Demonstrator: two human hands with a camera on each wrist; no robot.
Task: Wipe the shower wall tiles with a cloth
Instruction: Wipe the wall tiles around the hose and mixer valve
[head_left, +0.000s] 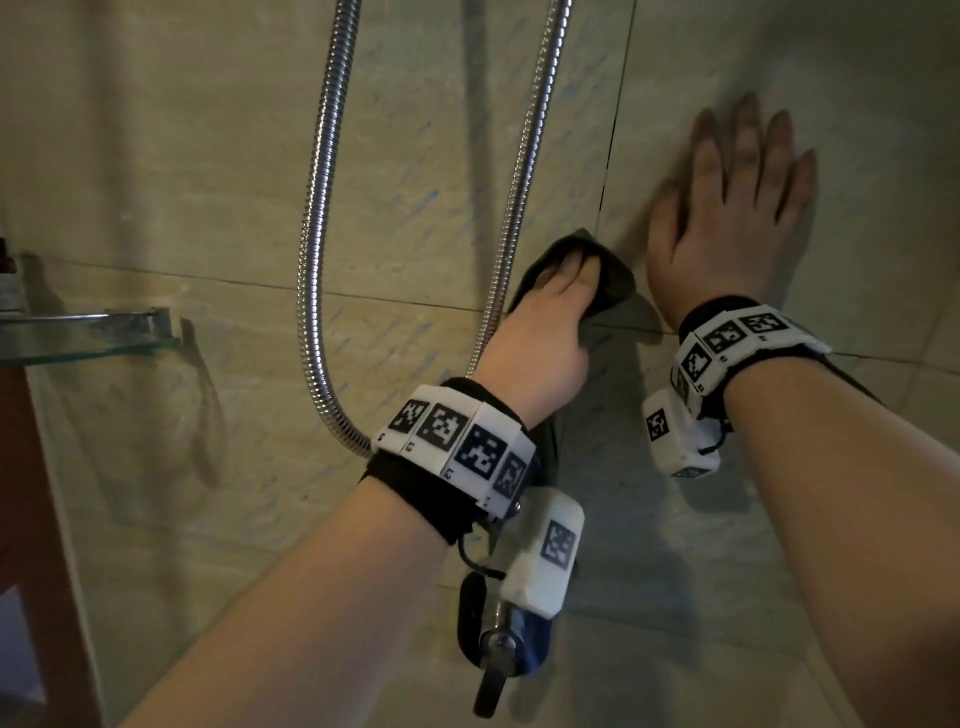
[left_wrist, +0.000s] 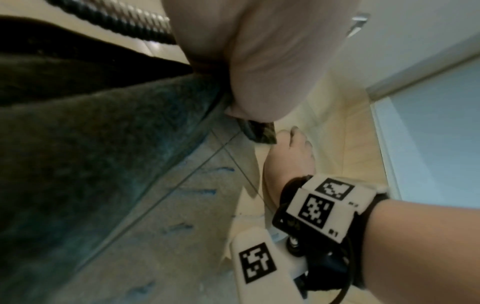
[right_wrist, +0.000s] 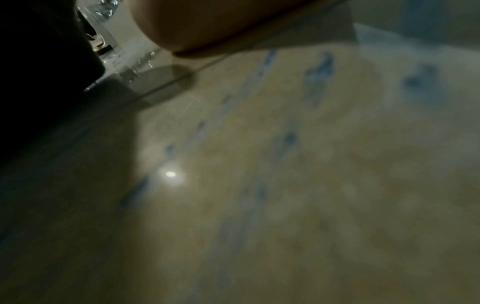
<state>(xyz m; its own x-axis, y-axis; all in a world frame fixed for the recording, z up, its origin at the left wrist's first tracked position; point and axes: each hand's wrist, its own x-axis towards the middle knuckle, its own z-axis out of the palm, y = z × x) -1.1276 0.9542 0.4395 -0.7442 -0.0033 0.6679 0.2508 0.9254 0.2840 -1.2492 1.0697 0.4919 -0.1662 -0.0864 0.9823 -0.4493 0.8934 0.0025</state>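
The only markings I can see sit on my wristbands: black-and-white square code tags on the white blocks of the band on my left wrist (head_left: 457, 447) and the band on my right wrist (head_left: 727, 343). Tiny characters are printed beside the tags, too small and blurred for me to read. The tiles carry no text.
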